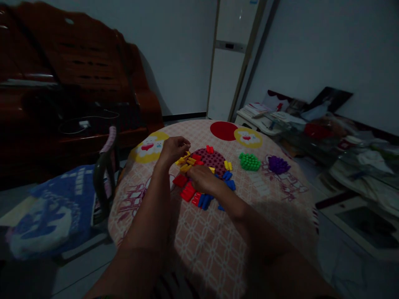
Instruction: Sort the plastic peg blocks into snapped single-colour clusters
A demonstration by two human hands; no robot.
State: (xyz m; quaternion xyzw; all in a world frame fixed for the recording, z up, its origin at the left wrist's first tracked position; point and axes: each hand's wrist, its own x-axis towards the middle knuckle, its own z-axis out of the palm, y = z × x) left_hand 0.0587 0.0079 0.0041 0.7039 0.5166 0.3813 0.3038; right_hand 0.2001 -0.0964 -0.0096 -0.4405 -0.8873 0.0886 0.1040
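Observation:
A dark red studded board (213,160) lies on a round table with a pink patterned cloth (212,241). Around the board lie yellow pieces (186,162), red pieces (187,189) and blue pieces (205,200). My left hand (173,148) hovers over the yellow pieces with fingers pinched; a small yellow piece seems to sit at its fingertips. My right hand (204,179) rests curled on the cloth beside the board's near edge, over the red and blue pieces; what it holds, if anything, is hidden.
A green pile of pegs (249,162) and a purple pile (278,165) lie right of the board. A dark chair (104,174) stands at the table's left, a wooden sofa (71,83) behind. Cluttered low furniture (311,128) runs along the right wall.

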